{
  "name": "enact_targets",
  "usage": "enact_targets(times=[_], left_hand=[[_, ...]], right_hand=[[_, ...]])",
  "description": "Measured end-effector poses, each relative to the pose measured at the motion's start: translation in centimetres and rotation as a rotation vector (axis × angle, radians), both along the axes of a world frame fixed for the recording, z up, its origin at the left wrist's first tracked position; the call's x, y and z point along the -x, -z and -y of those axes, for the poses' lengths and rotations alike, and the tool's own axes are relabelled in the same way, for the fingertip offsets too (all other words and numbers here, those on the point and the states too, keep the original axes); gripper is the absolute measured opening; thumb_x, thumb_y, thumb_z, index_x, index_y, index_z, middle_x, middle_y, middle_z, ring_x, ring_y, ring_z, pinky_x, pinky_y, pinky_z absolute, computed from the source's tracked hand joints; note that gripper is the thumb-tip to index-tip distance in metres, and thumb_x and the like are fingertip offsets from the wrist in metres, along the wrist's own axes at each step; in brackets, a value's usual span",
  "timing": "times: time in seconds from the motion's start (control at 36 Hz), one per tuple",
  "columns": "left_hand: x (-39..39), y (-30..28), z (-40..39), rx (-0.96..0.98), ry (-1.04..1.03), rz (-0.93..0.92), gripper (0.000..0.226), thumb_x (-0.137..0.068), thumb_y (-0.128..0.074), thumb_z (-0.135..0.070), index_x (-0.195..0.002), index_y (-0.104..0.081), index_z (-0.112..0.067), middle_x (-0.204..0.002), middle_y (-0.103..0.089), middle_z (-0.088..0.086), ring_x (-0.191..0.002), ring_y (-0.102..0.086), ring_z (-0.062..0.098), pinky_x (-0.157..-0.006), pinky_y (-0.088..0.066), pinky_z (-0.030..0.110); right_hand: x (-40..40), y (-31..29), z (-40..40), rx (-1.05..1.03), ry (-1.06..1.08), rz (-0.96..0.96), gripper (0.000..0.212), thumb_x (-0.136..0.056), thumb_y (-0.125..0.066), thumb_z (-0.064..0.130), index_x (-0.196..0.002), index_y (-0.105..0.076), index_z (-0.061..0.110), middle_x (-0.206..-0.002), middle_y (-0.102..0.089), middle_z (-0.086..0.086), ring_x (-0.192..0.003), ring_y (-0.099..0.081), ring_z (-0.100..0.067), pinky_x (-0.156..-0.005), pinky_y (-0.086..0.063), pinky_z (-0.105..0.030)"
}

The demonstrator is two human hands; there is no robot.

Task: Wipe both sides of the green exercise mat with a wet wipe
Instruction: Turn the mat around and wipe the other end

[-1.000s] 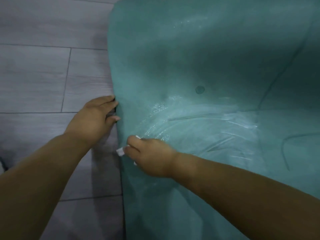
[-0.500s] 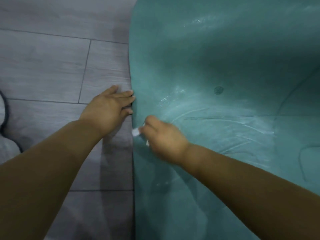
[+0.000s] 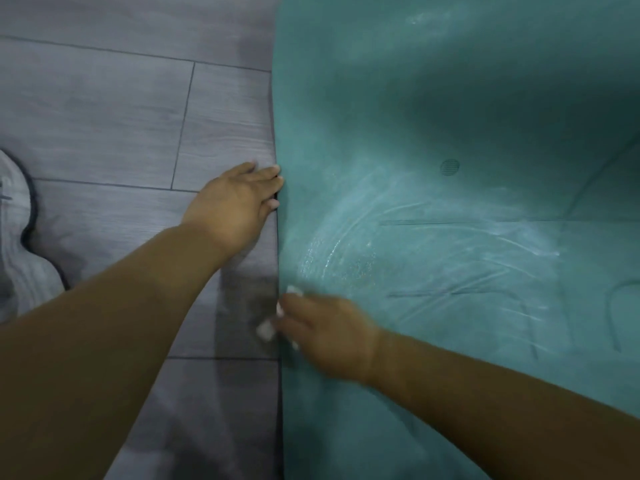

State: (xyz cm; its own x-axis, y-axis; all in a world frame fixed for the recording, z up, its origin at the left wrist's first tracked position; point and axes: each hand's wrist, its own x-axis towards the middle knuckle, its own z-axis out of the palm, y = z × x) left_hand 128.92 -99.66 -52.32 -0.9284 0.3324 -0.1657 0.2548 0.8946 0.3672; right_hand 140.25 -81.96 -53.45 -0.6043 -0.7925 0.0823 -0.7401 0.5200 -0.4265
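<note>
Right hand is curled around a white wet wipe, pressing it down right at the left edge of the green mat. Only small bits of the wipe poke out past the fingers; the rest is hidden under the hand, and that hand is blurry so the exact finger positions are hard to read. Left hand lies mostly flat on the grey floor with its fingertips on the mat's edge, farther up from the wipe; can't tell if they're hooked under it. The mat fills the right side, with shiny wet streaks just beside the wiping hand. Something pale with a dark border is cut off at the left.
</note>
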Motion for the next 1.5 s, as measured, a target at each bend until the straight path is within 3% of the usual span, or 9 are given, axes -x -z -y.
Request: enact_targets(times=[0.14, 0.31, 0.42, 0.58, 0.78, 0.92, 1.06, 1.31, 1.5], left_hand=[[-0.5, -0.4, -0.9, -0.012, -0.025, 0.02, 0.048, -0.097, -0.049, -0.026, -0.141, -0.041, -0.007, -0.152, -0.032, 0.006, -0.142, -0.025, 0.023, -0.117, -0.016, 0.03], [-0.2, -0.8, -2.7, 0.01, -0.066, -0.025, 0.038, -0.091, -0.06, -0.022, -0.119, -0.057, 0.004, -0.125, -0.053, 0.017, -0.112, -0.047, 0.039, -0.097, -0.04, 0.044], [0.5, -0.2, -4.1, 0.075, 0.037, -0.116, 0.039, -0.085, -0.061, -0.024, -0.108, -0.062, 0.007, -0.117, -0.058, 0.021, -0.101, -0.052, 0.046, -0.084, -0.046, 0.055], [0.8, 0.9, -5.8, 0.116, 0.054, -0.093, 0.043, -0.087, -0.059, -0.017, -0.119, -0.057, 0.01, -0.13, -0.049, 0.032, -0.11, -0.047, 0.055, -0.093, -0.043, 0.059], [2.0, 0.2, -7.0, 0.107, -0.006, 0.009, 0.053, -0.097, -0.047, -0.028, -0.146, -0.033, -0.011, -0.157, -0.015, 0.013, -0.142, -0.014, 0.035, -0.117, -0.013, 0.037], [2.0, -0.6, -7.1, 0.032, -0.037, 0.013, 0.053, -0.096, -0.05, -0.028, -0.145, -0.036, -0.013, -0.157, -0.018, 0.01, -0.144, -0.013, 0.028, -0.116, -0.005, 0.028], [1.6, -0.1, -5.6, -0.02, -0.055, -0.076, 0.044, -0.092, -0.057, -0.015, -0.134, -0.05, -0.003, -0.147, -0.038, 0.016, -0.134, -0.035, 0.038, -0.113, -0.024, 0.038], [1.4, 0.3, -3.7, -0.032, -0.08, -0.081, 0.038, -0.083, -0.068, -0.006, -0.116, -0.06, 0.01, -0.127, -0.055, 0.024, -0.111, -0.054, 0.046, -0.098, -0.042, 0.049], [1.1, -0.4, -3.0, -0.054, -0.13, -0.048, 0.043, -0.089, -0.061, -0.011, -0.129, -0.054, 0.001, -0.138, -0.049, 0.014, -0.124, -0.047, 0.034, -0.105, -0.036, 0.039]], right_hand=[[1.2, -0.7, -5.1, -0.206, -0.016, 0.086, 0.024, -0.088, -0.047, 0.011, -0.105, -0.064, 0.007, -0.094, -0.063, -0.014, -0.071, -0.062, -0.032, -0.055, -0.049, -0.031], [7.1, -1.0, -11.5, 0.0, 1.131, -0.024, 0.02, -0.091, -0.051, 0.011, -0.099, -0.065, 0.0, -0.108, -0.053, -0.021, -0.079, -0.058, -0.039, -0.066, -0.047, -0.037], [5.6, -0.3, -12.6, -0.101, 0.872, -0.099, 0.029, -0.086, -0.044, 0.014, -0.097, -0.064, -0.004, -0.096, -0.055, -0.023, -0.058, -0.056, -0.037, -0.049, -0.049, -0.035], [8.3, -1.2, -21.3, -0.234, 1.186, -0.113, 0.022, -0.09, -0.046, 0.009, -0.109, -0.055, 0.004, -0.121, -0.041, -0.023, -0.081, -0.055, -0.046, -0.079, -0.046, -0.049], [12.7, -1.2, -20.4, 0.059, 1.721, 0.031, 0.03, -0.092, -0.053, 0.009, -0.119, -0.042, 0.0, -0.131, -0.039, -0.015, -0.104, -0.054, -0.034, -0.083, -0.035, -0.028], [14.4, -0.4, -11.9, -0.132, 1.159, -0.01, 0.028, -0.089, -0.05, 0.005, -0.117, -0.05, 0.006, -0.126, -0.043, -0.014, -0.101, -0.054, -0.032, -0.086, -0.039, -0.034], [14.3, -0.7, -7.9, -0.137, 0.382, -0.056, 0.022, -0.073, -0.066, -0.001, -0.093, -0.061, -0.001, -0.099, -0.055, -0.023, -0.063, -0.056, -0.037, -0.052, -0.039, -0.033], [15.4, -1.0, -17.2, -0.064, 1.489, -0.047, 0.03, -0.089, -0.052, 0.005, -0.117, -0.045, 0.002, -0.13, -0.039, -0.014, -0.102, -0.053, -0.035, -0.079, -0.035, -0.033], [15.2, -0.4, -5.1, -0.164, 0.924, -0.008, 0.03, -0.088, -0.052, 0.006, -0.117, -0.049, 0.007, -0.125, -0.045, -0.013, -0.1, -0.055, -0.034, -0.08, -0.04, -0.035]])
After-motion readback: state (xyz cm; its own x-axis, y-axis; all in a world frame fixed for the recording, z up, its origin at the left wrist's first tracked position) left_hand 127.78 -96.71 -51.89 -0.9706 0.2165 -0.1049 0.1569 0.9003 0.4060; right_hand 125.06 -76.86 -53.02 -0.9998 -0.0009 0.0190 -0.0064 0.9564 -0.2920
